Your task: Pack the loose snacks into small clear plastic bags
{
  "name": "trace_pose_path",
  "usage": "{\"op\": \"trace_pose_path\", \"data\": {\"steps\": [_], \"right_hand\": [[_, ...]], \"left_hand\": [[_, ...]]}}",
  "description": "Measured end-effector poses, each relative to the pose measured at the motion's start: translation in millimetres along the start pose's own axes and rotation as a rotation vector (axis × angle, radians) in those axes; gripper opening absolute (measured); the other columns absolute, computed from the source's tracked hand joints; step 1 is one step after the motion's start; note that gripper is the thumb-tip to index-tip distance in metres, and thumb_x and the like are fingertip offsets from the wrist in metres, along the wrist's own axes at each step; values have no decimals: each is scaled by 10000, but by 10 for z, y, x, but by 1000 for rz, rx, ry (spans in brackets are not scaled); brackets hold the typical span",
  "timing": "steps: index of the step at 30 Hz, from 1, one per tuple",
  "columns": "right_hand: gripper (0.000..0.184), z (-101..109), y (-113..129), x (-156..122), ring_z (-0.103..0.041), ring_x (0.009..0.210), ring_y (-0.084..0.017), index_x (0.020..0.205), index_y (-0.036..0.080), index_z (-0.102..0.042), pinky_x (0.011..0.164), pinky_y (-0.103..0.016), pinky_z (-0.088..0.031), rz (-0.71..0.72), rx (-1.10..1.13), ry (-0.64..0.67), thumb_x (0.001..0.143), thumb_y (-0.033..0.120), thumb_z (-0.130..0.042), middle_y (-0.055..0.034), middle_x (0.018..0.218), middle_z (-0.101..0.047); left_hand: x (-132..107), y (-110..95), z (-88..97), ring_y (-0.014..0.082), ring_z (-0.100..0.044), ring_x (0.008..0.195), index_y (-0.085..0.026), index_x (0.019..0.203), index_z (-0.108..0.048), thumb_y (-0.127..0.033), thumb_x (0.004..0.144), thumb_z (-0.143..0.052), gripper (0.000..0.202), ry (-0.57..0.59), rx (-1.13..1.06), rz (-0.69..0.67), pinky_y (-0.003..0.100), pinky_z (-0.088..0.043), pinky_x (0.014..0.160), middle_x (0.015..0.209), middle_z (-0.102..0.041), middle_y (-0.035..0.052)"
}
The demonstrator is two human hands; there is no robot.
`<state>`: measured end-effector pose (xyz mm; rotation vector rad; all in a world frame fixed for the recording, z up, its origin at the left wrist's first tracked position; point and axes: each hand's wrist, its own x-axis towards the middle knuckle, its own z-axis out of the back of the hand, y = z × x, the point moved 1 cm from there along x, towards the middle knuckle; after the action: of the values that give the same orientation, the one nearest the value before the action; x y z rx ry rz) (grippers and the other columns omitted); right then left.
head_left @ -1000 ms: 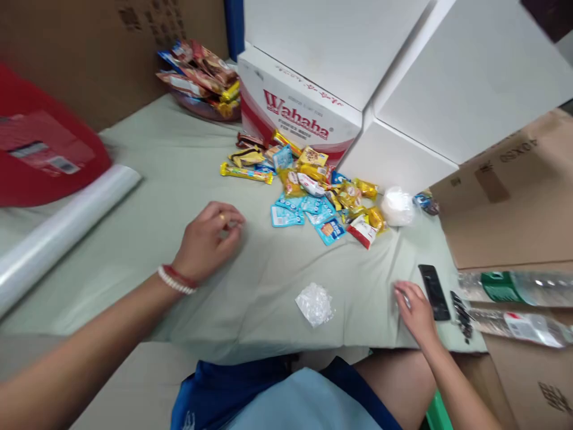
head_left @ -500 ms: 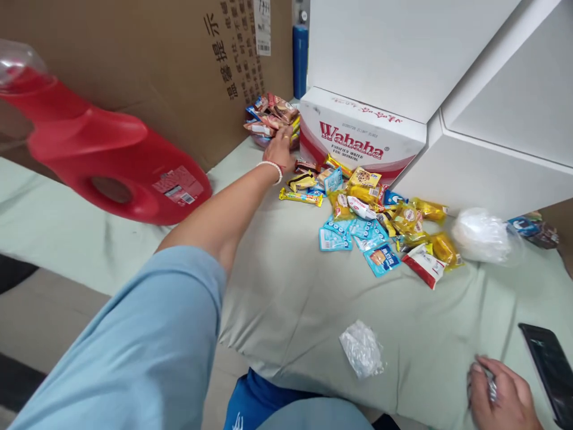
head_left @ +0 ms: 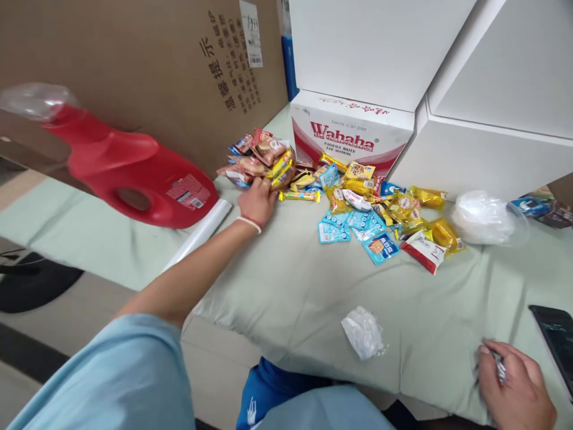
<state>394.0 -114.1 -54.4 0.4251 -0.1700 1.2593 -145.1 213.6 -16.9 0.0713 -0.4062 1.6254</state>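
My left hand (head_left: 258, 203) reaches forward, its fingers closed on the near edge of a clear container (head_left: 236, 181) heaped with wrapped snacks (head_left: 264, 152). The container's form is mostly covered by the packets and my fingers. Just right of it, a loose pile of snack packets (head_left: 358, 203) in yellow, blue, red and white spreads over the cloth. At the lower right, my right hand (head_left: 514, 382) rests curled on the cloth around something small and silvery that I cannot make out. A crumpled clear plastic wrapper (head_left: 363, 333) lies to its left.
A large red jug (head_left: 143, 173) leans at the left, by a white roll (head_left: 201, 233). Behind stand a cardboard box (head_left: 134, 54), a Wahaba-type water carton (head_left: 349, 140) and white cabinets (head_left: 371, 48). A clear plastic bundle (head_left: 483, 218) and a phone (head_left: 555, 337) are at the right.
My left hand has drawn the snack-filled container towards me and left, away from the carton's side. My right hand stays curled on the cloth. The view has shifted slightly.
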Motion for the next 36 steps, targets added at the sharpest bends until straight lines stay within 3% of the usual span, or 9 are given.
{"op": "trace_pose_path", "data": {"steps": [6, 11, 13, 16, 19, 22, 26, 32, 36], "right_hand": [[341, -16, -4, -35, -686, 960, -338, 958, 232, -684, 798, -458, -510, 5, 20, -26, 921, 488, -462, -131, 1059, -709], [323, -42, -33, -79, -685, 990, -321, 946, 227, -686, 864, -440, -513, 8, 60, -48, 945, 457, -459, -122, 1032, -708], [341, -49, -46, -91, -683, 987, -317, 961, 223, -692, 861, -434, -514, 2, 74, -41, 955, 466, -452, -119, 1030, -706], [355, -54, -59, -101, -682, 960, -310, 987, 214, -701, 835, -424, -518, -2, 93, -33, 965, 467, -453, -116, 1021, -704], [322, -50, -60, -97, -682, 938, -296, 961, 198, -705, 842, -411, -519, 26, 110, -77, 959, 425, -477, -119, 1005, -704], [291, -44, -52, -91, -681, 926, -285, 942, 191, -705, 848, -396, -517, 48, 121, -110, 954, 389, -493, -123, 983, -704], [276, -54, -55, -97, -682, 909, -275, 933, 192, -704, 843, -386, -519, 26, 153, -106, 954, 375, -498, -120, 962, -708], [284, -91, -136, -74, -688, 915, -272, 921, 201, -712, 844, -384, -521, -37, 219, -82, 936, 406, -516, -110, 969, -720], [312, 80, -67, 23, -685, 865, -267, 887, 198, -721, 843, -391, -518, -147, 334, -119, 914, 466, -565, -97, 923, -725]], "left_hand": [[-1041, -120, 363, 218, -636, 722, -211, 995, -699, -447, 1029, -394, 387, 52, 88, -185, 310, -336, 582, 987, -691, 110], [-1385, -455, 755, 174, -620, 673, -258, 994, -694, -404, 985, -542, 211, -49, -206, -437, 291, -414, 616, 832, -689, 47], [-1372, -746, 881, 169, -636, 717, -253, 991, -684, -396, 946, -627, 161, -60, -429, -455, 283, -462, 663, 834, -679, 34], [-1155, -1295, 886, 136, -643, 699, -230, 965, -644, -424, 847, -770, 259, -23, -957, -317, 263, -503, 676, 866, -650, 7], [-774, -1818, 654, 68, -595, 566, -228, 968, -569, -430, 767, -850, 400, 94, -1587, -49, 201, -459, 546, 868, -632, -35], [-448, -2155, 349, 14, -440, 416, -210, 853, -512, -353, 824, -817, 338, 229, -1893, 222, 161, -332, 434, 669, -544, -94], [-339, -2225, 121, -1, -246, 322, -209, 787, -461, -200, 931, -687, 268, 353, -2082, 450, 165, -197, 370, 538, -420, -134], [-544, -2018, 192, 2, -140, 338, -199, 830, -568, -228, 1044, -504, 226, 550, -2149, 352, 163, -213, 370, 654, -638, -72], [-687, -1968, 344, 13, -52, 345, -204, 846, -620, -327, 1071, -420, 325, 636, -2097, 328, 185, -164, 351, 708, -699, -41]]}}
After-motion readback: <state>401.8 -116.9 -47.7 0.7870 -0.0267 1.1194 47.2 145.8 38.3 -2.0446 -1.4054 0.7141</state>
